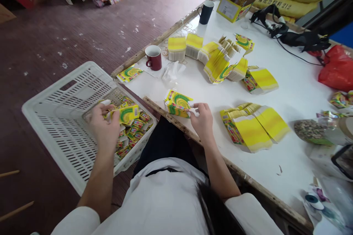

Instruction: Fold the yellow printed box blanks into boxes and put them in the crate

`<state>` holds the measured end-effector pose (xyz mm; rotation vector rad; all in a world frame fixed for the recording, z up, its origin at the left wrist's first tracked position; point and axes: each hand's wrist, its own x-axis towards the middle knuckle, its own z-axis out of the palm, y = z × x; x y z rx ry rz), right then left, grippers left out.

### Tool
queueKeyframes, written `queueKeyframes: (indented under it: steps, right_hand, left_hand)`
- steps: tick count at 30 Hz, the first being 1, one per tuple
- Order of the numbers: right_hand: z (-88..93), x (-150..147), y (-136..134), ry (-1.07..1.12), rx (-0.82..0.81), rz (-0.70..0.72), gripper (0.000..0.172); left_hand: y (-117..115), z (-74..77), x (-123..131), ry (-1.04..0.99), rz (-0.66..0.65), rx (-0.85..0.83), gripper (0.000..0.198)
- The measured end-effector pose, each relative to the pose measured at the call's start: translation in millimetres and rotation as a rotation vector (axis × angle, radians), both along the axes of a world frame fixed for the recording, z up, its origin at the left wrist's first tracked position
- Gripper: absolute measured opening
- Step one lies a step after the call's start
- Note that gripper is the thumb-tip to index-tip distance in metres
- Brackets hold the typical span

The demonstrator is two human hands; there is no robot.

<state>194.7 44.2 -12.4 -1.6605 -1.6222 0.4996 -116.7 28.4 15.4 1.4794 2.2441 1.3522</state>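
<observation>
My left hand (104, 125) pinches a yellow carton (129, 114), with the white basket (55, 117) of small cartons (135, 132) beneath it. My right hand (202, 119) touches the yellow-green box (178, 101) just left of it; whether it grips, I cannot tell.

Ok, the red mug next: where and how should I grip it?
By its handle, probably best from the person's near-left side. The red mug stands upright with the handle turned that way, while crumpled tissue lies close on its right.
</observation>
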Motion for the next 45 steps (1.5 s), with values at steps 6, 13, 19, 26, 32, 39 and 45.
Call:
queueKeyframes:
  steps: [6,13,19,26,32,39,45]
  right_hand:
    - [-12.3,-3,20,-0.288,-0.103,-0.021,0.016]
    - [-4.0,-5,24,-0.28,-0.149,0.063,0.023]
    - [20.8,-4,-1,0.079,-0.138,0.073,0.016]
    - [25.7,-33,-42,0.548,-0.242,0.483,0.022]
    - [27.5,-52,-55,0.802,-0.312,0.494,0.037]
    - [23.8,-47,-47,0.81,-0.282,0.361,0.048]
    - [31.0,-24,-32,0.928,-0.242,0.351,0.032]
  left_hand:
    - [-3,-18.3,5,0.063,-0.06,-0.064,0.045]
    - [-11,-21.3,90,-0.609,-0.487,-0.214,0.037]
    - [-21,-21.7,128,-0.979,-0.778,-0.361,0.063]
    - [-19,9.8,150,-1.234,-0.564,-0.014,0.072]
    - [-10,18.7,150,-1.208,-0.413,0.058,0.067]
    - [-15,-0.6,151,-1.269,-0.536,0.063,0.075]
    - [-13,-4.0,149,-1.286,-0.493,0.102,0.038]
